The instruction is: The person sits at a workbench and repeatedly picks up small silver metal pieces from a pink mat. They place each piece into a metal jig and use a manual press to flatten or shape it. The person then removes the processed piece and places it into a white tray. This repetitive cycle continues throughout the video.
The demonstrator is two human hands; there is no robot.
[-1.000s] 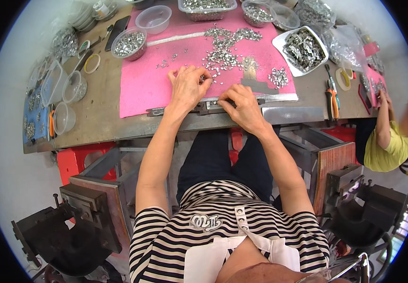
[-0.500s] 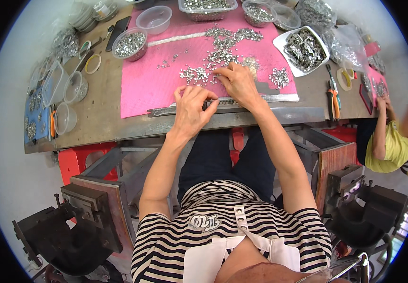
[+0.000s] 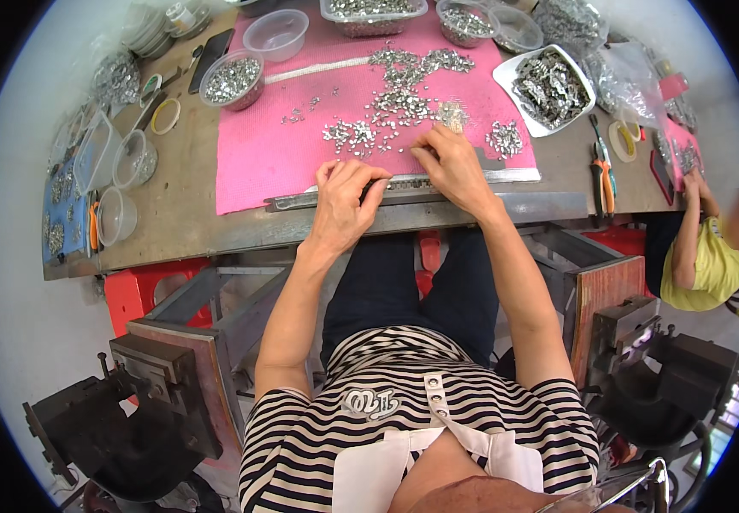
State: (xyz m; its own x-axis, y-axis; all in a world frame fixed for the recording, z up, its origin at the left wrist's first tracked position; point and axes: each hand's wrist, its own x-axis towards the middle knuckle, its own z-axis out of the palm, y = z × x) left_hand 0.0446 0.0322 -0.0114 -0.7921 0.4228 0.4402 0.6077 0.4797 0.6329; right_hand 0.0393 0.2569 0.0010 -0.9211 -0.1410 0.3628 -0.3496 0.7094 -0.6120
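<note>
My left hand point(image 3: 341, 198) rests at the near edge of the pink mat point(image 3: 254, 175), beside a long, narrow metal bar point(image 3: 408, 185). Its fingers are curled toward the thumb, with something small and dark showing between them. To the right, my right hand point(image 3: 453, 173) is pinched just above the same bar; whatever its fingertips hold is too small to make out. Just beyond both hands lie loose small silver metal pieces point(image 3: 350, 137), with a larger spread point(image 3: 401, 104) farther back. A separate little heap point(image 3: 504, 139) sits right of my right hand.
A white dish point(image 3: 549, 92) of metal parts stands at right, with pliers point(image 3: 600, 179) nearer. Clear tubs, one filled with pieces point(image 3: 233, 81) and one empty point(image 3: 275, 36), stand at back left. A co-worker in yellow point(image 3: 707, 261) works far right. Bench vises point(image 3: 164, 385) flank my legs.
My right hand has drawn back from the loose pieces, toward me and slightly right, to the metal bar. My left hand has stayed nearly in place.
</note>
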